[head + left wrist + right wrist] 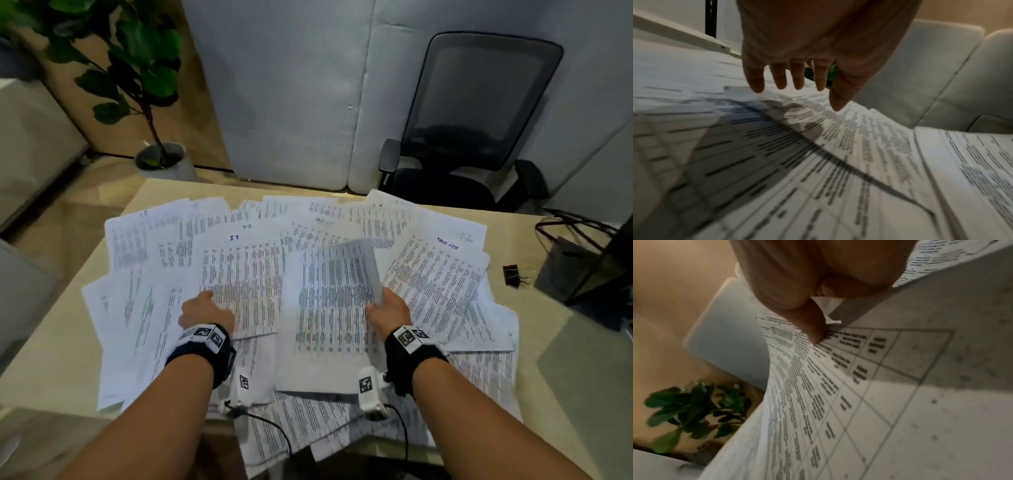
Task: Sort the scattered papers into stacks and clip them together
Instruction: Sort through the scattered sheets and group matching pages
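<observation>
A black mesh office chair (479, 113) stood behind the wooden table (51, 349), a potted leafy plant (137, 78) to its left and cables (575, 222) trailing at right.

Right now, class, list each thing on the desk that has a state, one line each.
Scattered white printed papers: spread loose, overlapping, unstacked.
Lifted printed sheet: raised, curled, pinched by right hand.
Left hand: fingers straight over papers.
Black binder clip: lying unused.

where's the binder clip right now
In the head view the black binder clip lies on the bare table at the right, just past the right edge of the scattered papers and beyond the right hand.
</observation>
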Demonstrator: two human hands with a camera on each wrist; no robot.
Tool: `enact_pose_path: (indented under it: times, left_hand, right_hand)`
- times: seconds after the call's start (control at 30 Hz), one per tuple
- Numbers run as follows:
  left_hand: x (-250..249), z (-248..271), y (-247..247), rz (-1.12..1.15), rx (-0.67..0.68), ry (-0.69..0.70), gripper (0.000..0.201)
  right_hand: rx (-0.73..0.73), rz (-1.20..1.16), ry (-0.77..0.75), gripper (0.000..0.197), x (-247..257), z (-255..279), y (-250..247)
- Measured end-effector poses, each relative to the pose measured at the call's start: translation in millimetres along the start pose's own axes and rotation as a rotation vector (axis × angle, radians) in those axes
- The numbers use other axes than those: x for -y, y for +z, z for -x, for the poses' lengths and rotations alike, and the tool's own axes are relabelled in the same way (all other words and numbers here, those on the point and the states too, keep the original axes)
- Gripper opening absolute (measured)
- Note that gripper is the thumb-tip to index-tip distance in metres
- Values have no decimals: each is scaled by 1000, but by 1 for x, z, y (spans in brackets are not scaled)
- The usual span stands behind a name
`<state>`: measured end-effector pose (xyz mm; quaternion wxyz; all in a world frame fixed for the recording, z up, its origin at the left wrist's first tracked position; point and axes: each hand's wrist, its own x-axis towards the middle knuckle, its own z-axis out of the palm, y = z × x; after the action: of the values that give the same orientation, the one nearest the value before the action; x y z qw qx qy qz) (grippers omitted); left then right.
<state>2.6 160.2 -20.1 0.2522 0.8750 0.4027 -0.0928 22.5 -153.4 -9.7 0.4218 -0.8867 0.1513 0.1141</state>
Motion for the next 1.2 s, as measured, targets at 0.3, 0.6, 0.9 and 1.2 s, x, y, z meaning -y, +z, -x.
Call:
enact_pose_path:
  times: [0.3, 0.6, 0.9, 1.2]
  left_hand:
    - [26, -26, -4, -252, 51, -84, 103]
    - [30, -35, -11, 157, -61, 134, 11]
    - [23, -2, -14, 556, -125, 75, 28]
    - [5, 53, 18, 395, 102, 149, 27]
  right_hand:
    - [-23, 157, 71, 14, -21, -4, 29]
    - [-113, 15, 55, 7, -13, -13, 17]
    - [-51, -59, 98, 12, -13, -21, 14]
    - [35, -120, 127, 42, -10, -20, 12]
